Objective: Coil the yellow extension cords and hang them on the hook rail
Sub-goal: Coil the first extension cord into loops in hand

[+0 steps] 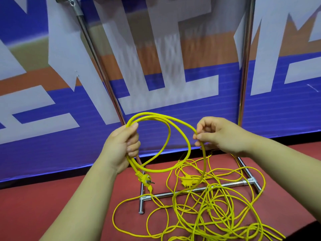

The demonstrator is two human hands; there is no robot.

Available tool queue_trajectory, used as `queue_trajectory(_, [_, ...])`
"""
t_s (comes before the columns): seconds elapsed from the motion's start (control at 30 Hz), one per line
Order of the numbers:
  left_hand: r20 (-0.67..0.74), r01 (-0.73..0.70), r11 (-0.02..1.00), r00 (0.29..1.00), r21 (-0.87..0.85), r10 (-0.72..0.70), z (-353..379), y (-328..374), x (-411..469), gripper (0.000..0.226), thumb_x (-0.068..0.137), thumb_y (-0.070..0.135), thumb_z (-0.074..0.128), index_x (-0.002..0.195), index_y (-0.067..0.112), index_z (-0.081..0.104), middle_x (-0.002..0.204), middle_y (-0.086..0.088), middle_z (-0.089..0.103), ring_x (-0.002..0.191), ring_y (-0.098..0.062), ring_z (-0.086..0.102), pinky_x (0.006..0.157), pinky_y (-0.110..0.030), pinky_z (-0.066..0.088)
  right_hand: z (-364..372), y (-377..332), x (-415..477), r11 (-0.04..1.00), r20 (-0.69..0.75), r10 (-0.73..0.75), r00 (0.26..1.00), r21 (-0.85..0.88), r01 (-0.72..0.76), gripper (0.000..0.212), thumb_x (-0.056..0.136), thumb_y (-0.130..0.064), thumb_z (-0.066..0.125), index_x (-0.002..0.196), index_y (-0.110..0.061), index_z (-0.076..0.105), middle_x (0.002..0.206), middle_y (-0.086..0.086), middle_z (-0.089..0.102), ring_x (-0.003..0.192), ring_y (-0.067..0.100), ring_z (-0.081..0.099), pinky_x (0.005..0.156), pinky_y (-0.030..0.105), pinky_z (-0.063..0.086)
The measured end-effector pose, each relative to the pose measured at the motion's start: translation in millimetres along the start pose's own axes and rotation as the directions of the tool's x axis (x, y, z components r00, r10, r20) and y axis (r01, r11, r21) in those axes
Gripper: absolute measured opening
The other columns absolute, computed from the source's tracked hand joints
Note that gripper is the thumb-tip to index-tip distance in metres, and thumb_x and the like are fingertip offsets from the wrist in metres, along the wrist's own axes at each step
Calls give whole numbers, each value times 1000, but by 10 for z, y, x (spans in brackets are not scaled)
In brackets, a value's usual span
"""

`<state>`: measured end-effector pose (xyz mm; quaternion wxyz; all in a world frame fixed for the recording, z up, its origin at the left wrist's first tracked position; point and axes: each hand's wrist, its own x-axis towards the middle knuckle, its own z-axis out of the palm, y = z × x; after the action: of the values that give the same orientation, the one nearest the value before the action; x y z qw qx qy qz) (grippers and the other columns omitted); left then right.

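Red floor, blue banner behind: cord coiling under way.
Two loops (156, 136) are gripped in the left hand (121, 145); the running cord (202, 164) is pinched by the right hand (218, 134), trailing down to the pile (217, 211) below.

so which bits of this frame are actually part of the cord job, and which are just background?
Job: coil, gripped by left hand, pinched by right hand; plug hanging below it; loose cords tangled over the metal stand base (hooks not in view).
Background: blue banner; red floor.
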<state>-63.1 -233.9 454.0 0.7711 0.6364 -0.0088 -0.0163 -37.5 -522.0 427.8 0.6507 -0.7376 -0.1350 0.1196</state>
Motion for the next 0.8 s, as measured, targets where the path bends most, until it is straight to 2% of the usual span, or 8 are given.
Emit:
queue_trajectory(0.13, [64,-24,957,998,288,5,77,-113,6,35,98,29,55,68,21,40,56,0,24,43,-12,23,39,-21,26,-11,-115,-41,996,-114,-29,993,75,38,16,90,2,66,87,-13,60,89,11,74,89,20,73,79,39,57])
queue_trajectory(0.23, [112,-8,939,993,345,-33,129,-152,6,36,94,32,66,71,21,40,59,-1,24,45,-13,23,42,-23,27,-44,-161,-57,995,-170,-39,985,87,54,18,87,-2,71,83,-17,62,94,21,70,87,15,70,76,34,60])
queue_trajectory(0.3, [130,27,953,989,303,-69,152,-159,3,33,89,33,67,68,23,43,59,1,24,44,-11,24,42,-22,26,-50,-159,-66,997,-190,-38,981,54,49,17,87,-3,72,83,-17,63,94,24,70,80,14,69,70,30,60])
queue_trajectory(0.37, [143,88,982,983,169,-113,171,-145,4,33,87,42,64,68,23,45,58,3,23,44,-9,23,42,-21,25,-49,-149,-61,999,-238,-37,971,26,45,13,87,-4,72,86,-14,64,91,21,71,74,12,68,62,27,58])
queue_trajectory(0.43, [155,176,984,973,-32,-169,184,-123,22,43,91,58,57,74,19,49,57,4,25,42,-7,23,41,-20,24,-60,-131,-41,999,-298,-22,954,27,32,9,87,-4,72,89,-11,66,91,22,72,76,15,67,70,38,62])
queue_trajectory(0.5, [139,207,965,973,-162,-185,185,-113,53,45,93,59,48,80,17,53,56,4,29,40,-6,25,40,-19,24,-91,-98,-7,999,-351,15,936,54,5,8,88,-3,72,89,-10,67,90,21,71,77,18,67,79,48,62])
queue_trajectory(0.63, [86,164,974,985,-153,-152,189,-123,62,24,92,38,56,85,15,53,59,4,34,39,-4,28,38,-17,27,-169,-41,43,993,-438,75,896,118,-26,9,86,-3,73,86,-11,69,85,10,71,79,19,67,77,50,62])
queue_trajectory(0.8, [113,209,957,975,-199,-190,188,-121,42,25,91,40,56,80,18,53,56,6,31,37,-4,29,38,-18,35,-128,-22,33,990,-402,104,909,127,-57,8,86,-3,73,87,-10,69,84,10,70,76,18,67,75,46,63])
